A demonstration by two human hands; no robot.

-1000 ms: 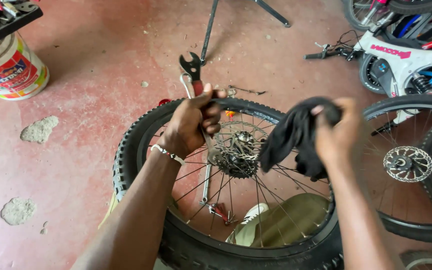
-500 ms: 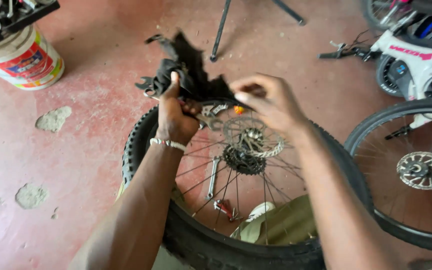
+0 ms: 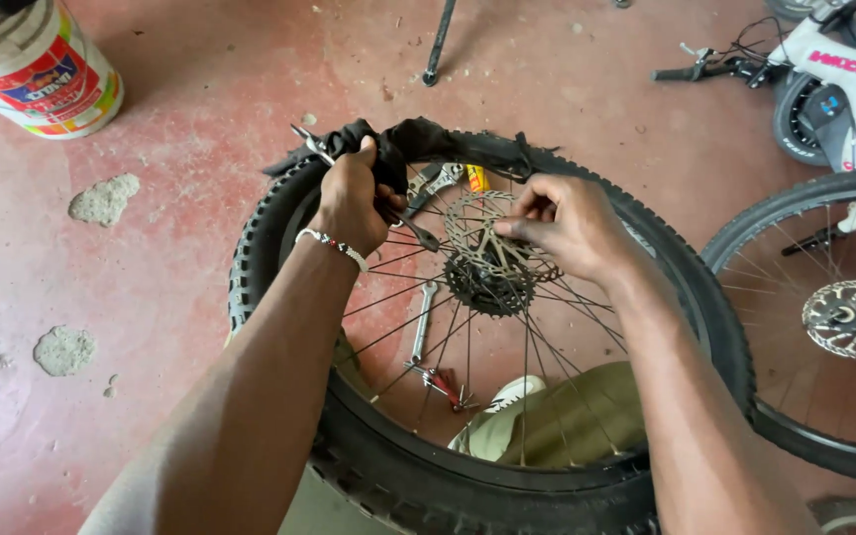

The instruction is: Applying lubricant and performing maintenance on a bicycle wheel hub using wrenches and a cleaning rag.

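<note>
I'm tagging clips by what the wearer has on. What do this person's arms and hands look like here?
Both forearms are bare, with no sleeves in view and no gloves. The left hand has a thin beaded bracelet at the wrist, mostly white beads with a few red and dark ones. The right hand shows no ring, watch or band.

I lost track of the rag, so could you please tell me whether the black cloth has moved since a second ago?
Yes. The black cloth has gone from the right hand, right of the brake disc, to the left hand at the tyre's far edge.
</note>
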